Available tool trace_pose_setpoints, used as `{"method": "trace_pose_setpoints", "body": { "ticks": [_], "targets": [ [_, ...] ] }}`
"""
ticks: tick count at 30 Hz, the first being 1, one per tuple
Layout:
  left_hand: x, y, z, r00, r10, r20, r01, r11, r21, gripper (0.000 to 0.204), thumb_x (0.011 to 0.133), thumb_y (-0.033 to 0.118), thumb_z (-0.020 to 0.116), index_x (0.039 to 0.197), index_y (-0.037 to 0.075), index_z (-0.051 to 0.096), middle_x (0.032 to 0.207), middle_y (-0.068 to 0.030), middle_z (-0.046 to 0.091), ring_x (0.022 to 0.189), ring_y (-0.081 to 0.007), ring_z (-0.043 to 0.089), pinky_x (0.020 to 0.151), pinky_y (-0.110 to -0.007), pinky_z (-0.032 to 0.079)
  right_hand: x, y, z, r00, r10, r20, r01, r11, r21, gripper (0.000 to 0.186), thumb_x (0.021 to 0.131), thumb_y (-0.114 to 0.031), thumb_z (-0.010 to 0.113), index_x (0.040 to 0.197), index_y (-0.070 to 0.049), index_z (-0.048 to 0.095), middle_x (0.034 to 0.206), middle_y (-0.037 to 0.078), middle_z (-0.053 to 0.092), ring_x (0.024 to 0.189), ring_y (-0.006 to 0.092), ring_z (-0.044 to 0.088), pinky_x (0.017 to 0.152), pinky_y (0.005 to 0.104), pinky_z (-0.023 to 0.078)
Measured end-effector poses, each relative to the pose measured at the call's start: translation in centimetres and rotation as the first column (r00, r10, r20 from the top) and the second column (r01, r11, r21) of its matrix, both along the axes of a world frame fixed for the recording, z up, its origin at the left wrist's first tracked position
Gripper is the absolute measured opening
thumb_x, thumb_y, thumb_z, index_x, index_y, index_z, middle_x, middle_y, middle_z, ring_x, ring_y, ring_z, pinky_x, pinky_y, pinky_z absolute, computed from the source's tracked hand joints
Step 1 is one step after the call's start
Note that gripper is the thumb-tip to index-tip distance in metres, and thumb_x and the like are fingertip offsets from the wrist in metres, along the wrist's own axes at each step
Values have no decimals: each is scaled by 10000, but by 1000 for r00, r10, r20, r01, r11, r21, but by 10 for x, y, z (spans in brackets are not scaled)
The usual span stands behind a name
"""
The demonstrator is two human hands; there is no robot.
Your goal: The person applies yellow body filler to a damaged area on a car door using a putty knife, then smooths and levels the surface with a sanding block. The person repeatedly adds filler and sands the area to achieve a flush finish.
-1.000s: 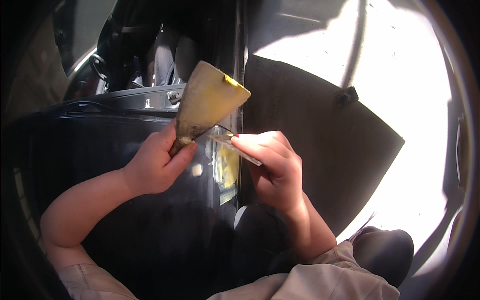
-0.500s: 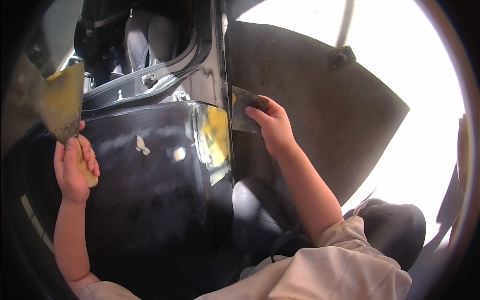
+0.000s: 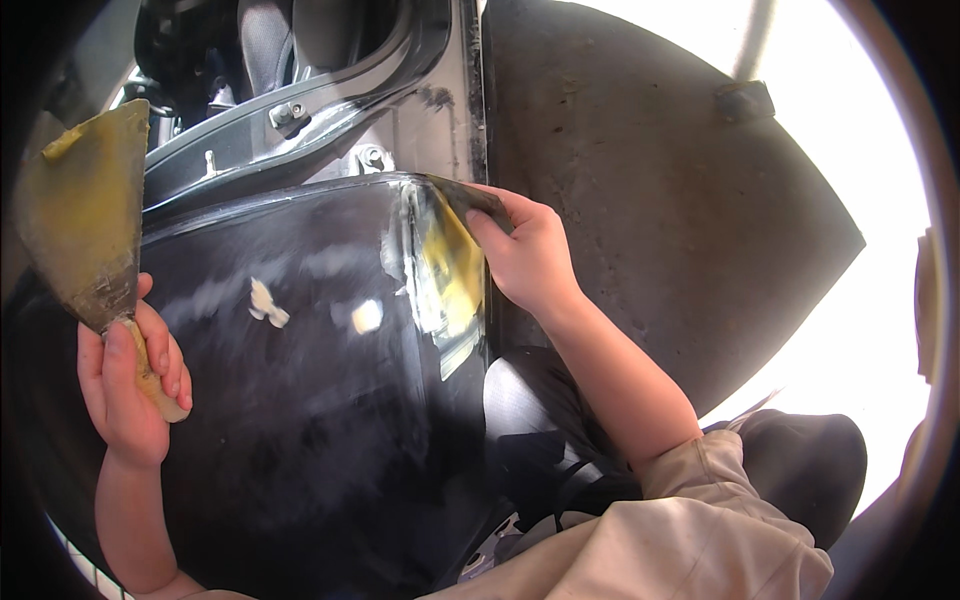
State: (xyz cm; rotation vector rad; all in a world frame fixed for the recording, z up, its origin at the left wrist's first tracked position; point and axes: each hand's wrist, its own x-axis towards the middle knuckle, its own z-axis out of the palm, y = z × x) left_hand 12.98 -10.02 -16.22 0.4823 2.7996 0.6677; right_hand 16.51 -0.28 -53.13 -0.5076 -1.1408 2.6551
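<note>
2 hands (image 3: 130,385) (image 3: 530,255), 1 putty knife (image 3: 85,220), 1 spreader (image 3: 470,205), 1 black car panel (image 3: 300,420).

Both hands are bare, with no gloves and no rings to see. The left hand (image 3: 128,385) has a bare arm all the way down to the edge of the picture. The right hand (image 3: 528,258) has a bare arm too, up to a loose, light tan sleeve (image 3: 700,500) near the elbow. The sleeve cloth is soft and wrinkled, with a folded hem.
</note>
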Motion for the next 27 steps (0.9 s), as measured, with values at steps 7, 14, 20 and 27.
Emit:
{"method": "trace_pose_setpoints", "body": {
  "ticks": [7,14,20,27],
  "targets": [
    [3,-8,4,998,-8,57,9,1000,-21,430,1134,276,379,1404,-54,437,778,-40,469,553,-92,446,453,-248,453,-3,5,0,990,-115,-80,125,984,129,320,943,-3,637,1224,-84,767,1034,115,786,887,187,717,838,309,558],
    [5,-12,6,995,-39,96,43,998,-42,439,1137,314,405,1432,-7,456,777,-38,477,563,-97,455,460,-245,458,-10,2,-6,948,-186,-259,287,850,441,422,881,78,664,1246,-108,768,1164,102,767,1015,253,712,888,344,569],
    [7,-15,10,993,-69,100,76,995,-64,471,1131,354,436,1437,-4,460,768,-32,477,565,-95,458,446,-245,459,-11,-13,-7,914,-210,-349,377,761,529,570,719,118,686,1241,-100,757,1178,68,762,1014,287,701,876,380,579],
    [7,-17,12,991,-63,115,68,997,-46,524,1126,388,451,1478,1,441,769,-30,474,571,-96,462,439,-239,462,6,-39,-9,878,-257,-403,462,673,577,542,711,85,726,1205,-132,768,1176,54,748,980,262,702,843,355,591]
  ]
}}
